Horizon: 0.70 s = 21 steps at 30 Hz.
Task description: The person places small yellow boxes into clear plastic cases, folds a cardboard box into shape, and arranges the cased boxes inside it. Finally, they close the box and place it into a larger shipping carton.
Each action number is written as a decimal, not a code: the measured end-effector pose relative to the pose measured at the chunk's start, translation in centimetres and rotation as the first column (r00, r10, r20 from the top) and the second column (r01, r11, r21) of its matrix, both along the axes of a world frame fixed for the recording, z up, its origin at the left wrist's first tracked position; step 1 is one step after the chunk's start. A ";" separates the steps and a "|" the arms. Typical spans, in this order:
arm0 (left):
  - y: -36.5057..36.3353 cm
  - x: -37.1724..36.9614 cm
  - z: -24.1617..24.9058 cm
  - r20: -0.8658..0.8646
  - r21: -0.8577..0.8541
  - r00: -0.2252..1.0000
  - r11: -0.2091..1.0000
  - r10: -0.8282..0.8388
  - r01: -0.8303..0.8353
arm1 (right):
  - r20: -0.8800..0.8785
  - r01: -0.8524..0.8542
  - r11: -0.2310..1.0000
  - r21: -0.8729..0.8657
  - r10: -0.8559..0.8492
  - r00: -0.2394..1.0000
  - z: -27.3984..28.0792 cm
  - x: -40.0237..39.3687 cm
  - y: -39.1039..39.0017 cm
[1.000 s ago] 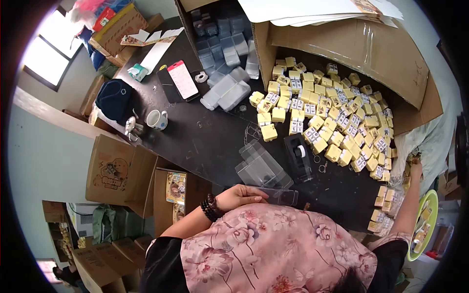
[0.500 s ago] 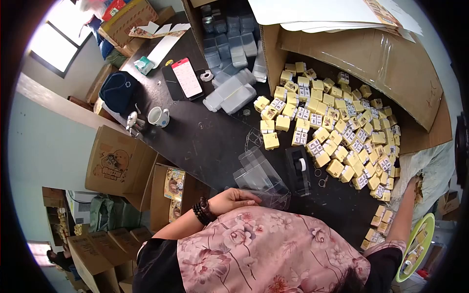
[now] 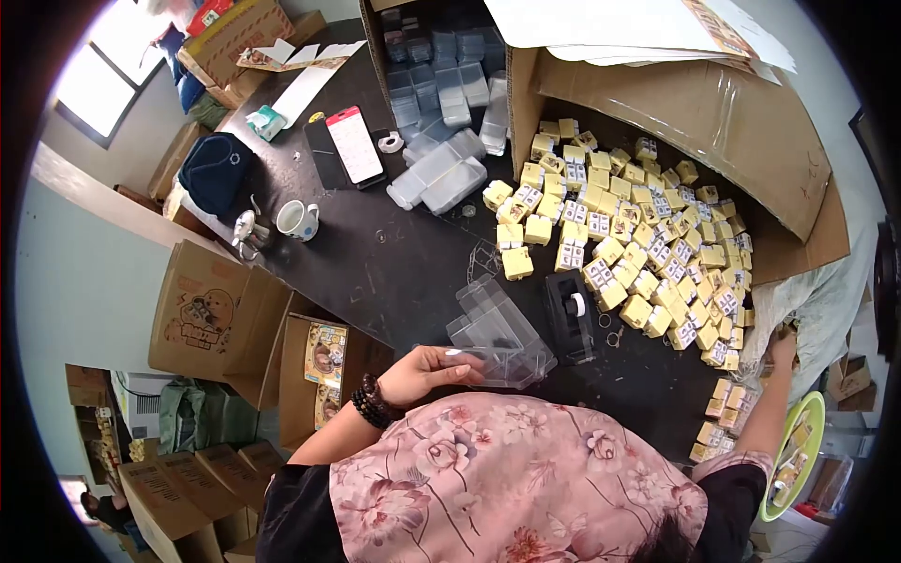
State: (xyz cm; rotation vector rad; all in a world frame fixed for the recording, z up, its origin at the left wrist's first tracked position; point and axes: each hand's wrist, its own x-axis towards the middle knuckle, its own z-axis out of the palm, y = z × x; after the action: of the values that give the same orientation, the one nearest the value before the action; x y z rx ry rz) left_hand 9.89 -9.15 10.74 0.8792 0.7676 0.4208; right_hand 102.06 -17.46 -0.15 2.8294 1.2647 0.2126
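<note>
Clear plastic box (image 3: 511, 361), flat and see-through, sits in my left hand (image 3: 427, 371), fingers curled onto its near edge, thumb on top, gripping it just over the black table (image 3: 375, 272). More clear boxes (image 3: 493, 319) stacked right behind it, touching. Bead bracelet (image 3: 368, 403) on that wrist. Tape dispenser (image 3: 571, 314) just past the fingertips, to the right of the stack. Yellow cubes (image 3: 638, 244) piled beyond that, spilling out of a tipped cardboard carton (image 3: 713, 103).

My right hand (image 3: 781, 345) is stretched out far to the right, at the edge of the cube pile by a pale bag (image 3: 826, 291); fingers hidden, cannot tell if it grips anything. Green tray (image 3: 807, 441) just below that arm.

Well beyond the left hand: white mug (image 3: 300, 220), phone (image 3: 355, 145), dark cap (image 3: 218, 169), tape roll (image 3: 389, 143). Brown cartons (image 3: 211, 314) left of the hand, under the table edge.
</note>
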 end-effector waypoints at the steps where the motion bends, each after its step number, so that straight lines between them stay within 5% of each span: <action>1: 0.2 -0.3 0.3 -0.006 0.041 1.000 0.999 0.021 -0.021 | -0.006 0.041 0.986 0.159 -0.040 0.999 2.8 -2.7 0.1; 3: 0.7 -0.6 1.5 0.022 0.096 0.992 0.987 0.125 -0.126 | 0.145 0.076 0.913 0.401 -0.146 0.979 8.6 -9.5 0.3; 5: 1.2 -0.1 2.9 0.025 0.156 0.977 0.964 0.213 -0.214 | 0.002 0.033 0.681 0.731 -0.051 0.999 11.6 -16.6 0.3; 6: 1.5 0.7 3.9 0.027 0.240 0.978 0.949 0.206 -0.207 | -0.490 0.317 0.445 0.837 0.354 0.796 13.2 -23.3 1.1; 7: 1.8 1.7 4.6 0.037 0.316 0.981 0.929 0.192 -0.193 | -0.505 0.323 0.405 0.856 0.517 0.691 14.7 -30.5 2.1; 8: 2.1 2.9 4.9 0.045 0.375 0.988 0.915 0.146 -0.152 | -0.536 0.356 0.405 0.842 0.555 0.637 16.5 -38.8 3.2; 9: 2.5 4.4 5.1 0.056 0.363 0.995 0.927 0.080 -0.095 | -0.631 0.376 0.509 0.774 0.669 0.393 16.1 -42.6 3.2; 10: 2.9 5.9 5.2 0.001 0.492 0.999 0.870 0.033 -0.030 | -0.621 0.296 0.547 0.783 0.714 0.324 14.7 -45.0 3.6; 13: 3.3 9.6 4.9 -0.049 0.636 0.996 0.766 -0.079 0.092 | -0.675 0.218 0.654 0.724 0.607 0.419 13.4 -49.1 5.6; 16: 3.3 10.6 3.9 -0.074 0.762 0.996 0.647 0.043 0.029 | -0.663 0.243 0.639 0.730 0.573 0.482 11.6 -49.9 6.0; 21: 2.2 7.5 0.8 0.005 0.677 0.954 0.701 0.300 -0.224 | -0.639 0.139 0.688 0.712 0.553 0.534 7.6 -49.9 6.5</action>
State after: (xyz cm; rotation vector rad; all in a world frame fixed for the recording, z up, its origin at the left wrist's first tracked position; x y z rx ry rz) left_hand 17.41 -6.94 11.54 1.4904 0.8553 0.9565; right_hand 52.13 -11.01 7.41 3.5208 2.1124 -1.0703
